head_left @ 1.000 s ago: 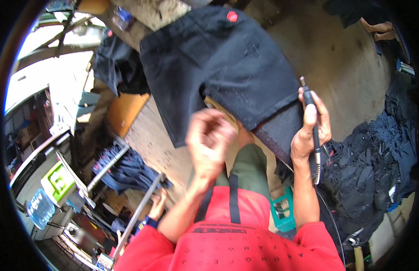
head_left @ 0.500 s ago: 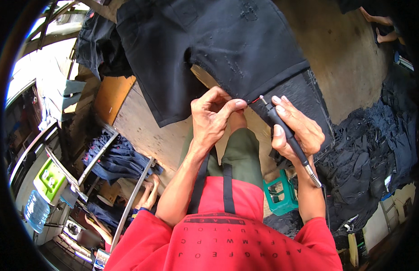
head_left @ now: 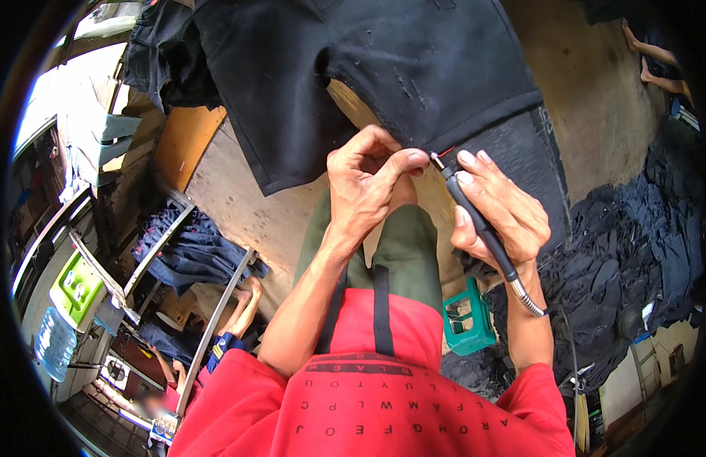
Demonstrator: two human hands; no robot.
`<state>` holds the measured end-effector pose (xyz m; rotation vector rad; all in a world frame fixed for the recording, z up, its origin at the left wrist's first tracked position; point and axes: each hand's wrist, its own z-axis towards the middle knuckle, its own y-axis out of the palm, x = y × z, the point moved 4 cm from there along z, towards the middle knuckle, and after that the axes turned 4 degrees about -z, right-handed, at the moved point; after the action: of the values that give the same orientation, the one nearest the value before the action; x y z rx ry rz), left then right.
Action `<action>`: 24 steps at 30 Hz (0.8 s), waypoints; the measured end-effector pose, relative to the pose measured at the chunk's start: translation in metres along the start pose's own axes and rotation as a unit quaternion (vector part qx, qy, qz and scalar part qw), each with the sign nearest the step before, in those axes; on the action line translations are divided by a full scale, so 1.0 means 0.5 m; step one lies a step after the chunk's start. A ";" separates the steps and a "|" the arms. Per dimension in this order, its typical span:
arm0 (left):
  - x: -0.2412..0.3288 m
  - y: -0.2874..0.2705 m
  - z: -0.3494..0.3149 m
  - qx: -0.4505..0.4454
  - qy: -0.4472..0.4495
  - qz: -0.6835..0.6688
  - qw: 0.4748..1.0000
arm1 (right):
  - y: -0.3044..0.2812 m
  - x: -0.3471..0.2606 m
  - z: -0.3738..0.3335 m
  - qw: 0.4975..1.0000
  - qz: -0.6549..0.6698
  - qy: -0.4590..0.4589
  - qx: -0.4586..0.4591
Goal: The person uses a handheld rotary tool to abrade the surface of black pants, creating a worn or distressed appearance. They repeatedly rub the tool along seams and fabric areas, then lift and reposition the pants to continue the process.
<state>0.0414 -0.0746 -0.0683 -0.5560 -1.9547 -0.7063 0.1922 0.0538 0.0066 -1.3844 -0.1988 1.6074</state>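
Observation:
Black denim shorts [head_left: 437, 72] with frayed patches lie spread out in front of me. My left hand [head_left: 362, 183] pinches the edge of the right leg's hem between thumb and fingers. In my right hand [head_left: 509, 209] is a black pen-shaped rotary tool handpiece [head_left: 499, 255] with a metal spring at its rear. Its small metal tip is at my left thumb, by the hem; whether it touches the cloth I cannot tell. A short red strand [head_left: 447, 151] shows beside the tip. Under that leg lies a dark flat board [head_left: 517, 171].
A large heap of dark garments [head_left: 619, 244] fills the right side. By my knee stands a green plastic stool [head_left: 473, 324]. At left are a metal frame [head_left: 220, 324], folded dark jeans [head_left: 193, 247], a lime-green tray [head_left: 75, 287] and a water bottle [head_left: 56, 343]. Other people sit nearby.
The tool tip has come left, up to my left thumb. The view has shifted slightly, and the hem and board appear a little farther right. Both hands keep their holds.

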 end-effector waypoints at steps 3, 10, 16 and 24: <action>0.000 0.000 -0.002 0.002 -0.004 0.005 1.000 | 0.000 0.000 -0.003 1.000 -0.003 0.005 0.003; 0.011 0.005 -0.002 0.005 -0.016 0.011 1.000 | -0.003 0.006 -0.005 0.999 -0.008 0.016 0.027; 0.011 0.004 -0.002 0.007 -0.023 0.013 1.000 | -0.006 0.008 -0.006 0.999 -0.019 0.034 0.037; 0.007 0.002 0.000 0.005 -0.021 0.011 1.000 | -0.009 0.011 -0.007 0.996 -0.045 0.055 0.056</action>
<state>0.0405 -0.0736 -0.0650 -0.5904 -1.9871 -0.6764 0.1982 0.0588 0.0049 -1.3532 -0.1017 1.4434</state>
